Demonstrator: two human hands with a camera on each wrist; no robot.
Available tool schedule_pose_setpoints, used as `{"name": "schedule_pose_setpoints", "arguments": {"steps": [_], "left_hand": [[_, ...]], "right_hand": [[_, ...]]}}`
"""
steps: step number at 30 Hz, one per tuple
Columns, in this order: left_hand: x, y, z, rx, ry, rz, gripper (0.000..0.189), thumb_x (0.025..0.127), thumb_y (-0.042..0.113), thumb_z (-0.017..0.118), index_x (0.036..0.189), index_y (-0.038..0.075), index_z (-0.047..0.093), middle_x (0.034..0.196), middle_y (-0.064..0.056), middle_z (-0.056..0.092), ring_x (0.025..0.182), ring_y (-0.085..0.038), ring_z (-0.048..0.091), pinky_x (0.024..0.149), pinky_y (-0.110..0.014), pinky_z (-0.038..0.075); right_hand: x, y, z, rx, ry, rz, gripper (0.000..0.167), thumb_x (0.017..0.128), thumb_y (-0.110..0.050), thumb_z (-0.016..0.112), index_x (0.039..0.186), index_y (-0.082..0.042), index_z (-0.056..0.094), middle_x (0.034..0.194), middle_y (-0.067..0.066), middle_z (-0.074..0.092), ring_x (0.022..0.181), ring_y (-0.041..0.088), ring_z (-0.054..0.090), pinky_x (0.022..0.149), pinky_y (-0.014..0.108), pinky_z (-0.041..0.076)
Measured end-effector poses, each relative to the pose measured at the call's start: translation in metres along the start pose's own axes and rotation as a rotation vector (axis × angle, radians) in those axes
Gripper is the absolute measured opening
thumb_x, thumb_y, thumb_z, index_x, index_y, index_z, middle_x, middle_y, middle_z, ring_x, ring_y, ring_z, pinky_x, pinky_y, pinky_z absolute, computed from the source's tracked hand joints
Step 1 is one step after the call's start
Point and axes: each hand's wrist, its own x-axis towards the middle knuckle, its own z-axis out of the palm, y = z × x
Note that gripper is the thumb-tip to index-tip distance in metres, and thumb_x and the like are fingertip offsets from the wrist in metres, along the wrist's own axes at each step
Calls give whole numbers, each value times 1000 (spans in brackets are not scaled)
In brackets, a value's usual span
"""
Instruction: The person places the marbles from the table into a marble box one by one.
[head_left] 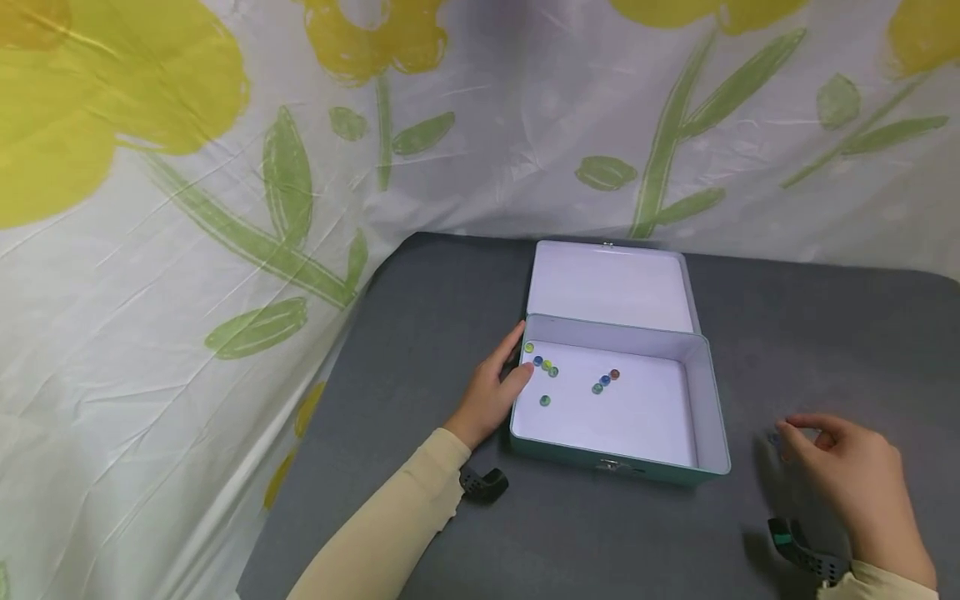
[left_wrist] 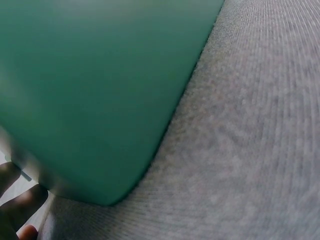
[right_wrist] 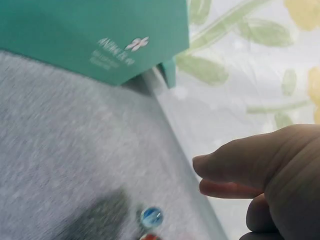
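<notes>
An open green tin box (head_left: 621, 468) with a white inside stands on the grey table. Several glass marbles lie on its floor, among them a red marble (head_left: 615, 374) and a lone green marble (head_left: 545, 401). My left hand (head_left: 489, 396) grips the box's left wall, thumb over the rim and fingers along the outside. To the right of the box, my right hand (head_left: 855, 475) hovers with loosely bent fingers, thumb and index tips close together and nothing visible between them. Below those fingertips, a blue marble (right_wrist: 152, 217) and a reddish marble (right_wrist: 149, 237) sit on the table.
The box's lid (head_left: 611, 287) is folded back flat behind it. A floral sheet (head_left: 510, 150) hangs behind and to the left of the grey table (head_left: 450, 308). Dark wrist-worn devices show under the left wrist (head_left: 483, 485) and by the right wrist (head_left: 806, 557).
</notes>
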Motion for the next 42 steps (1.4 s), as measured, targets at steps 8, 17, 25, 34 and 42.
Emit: {"name": "schedule_pose_setpoints", "arguments": {"steps": [8,17,25,34,42], "left_hand": [[-1,2,-1,-17,1,-15,65,106,32,56,166,35,32,167,3,39,151,-18,40,123,-52,30],[-3,4,-2,-15,2,-13,65,105,32,56,166,36,33,167,2,40,151,-17,40,123,-50,31],[0,-1,-2,7,0,-9,65,105,35,54,166,34,32,165,3,42,150,-17,42,122,-51,32],[0,0,-1,-4,2,-2,65,105,34,55,166,33,33,167,3,40,152,-18,39,123,-52,31],[0,-2,-2,-3,0,-1,63,106,34,55,166,35,33,165,3,42,150,-19,42,122,-53,32]], "right_hand": [[-1,13,8,-29,-77,13,49,104,-36,65,118,11,71,78,13,70,60,21,50,51,36,39],[-3,20,11,-58,-141,99,49,101,-35,70,114,13,71,82,21,72,63,23,59,53,39,47],[-8,22,16,-55,-110,169,48,100,-34,70,112,12,71,80,18,70,63,23,55,51,37,42],[-15,22,16,-46,-88,177,48,102,-35,67,112,11,71,71,7,64,60,22,47,51,37,38],[-19,9,7,-64,18,129,51,102,-36,67,119,11,71,62,3,47,53,20,41,46,34,33]]}}
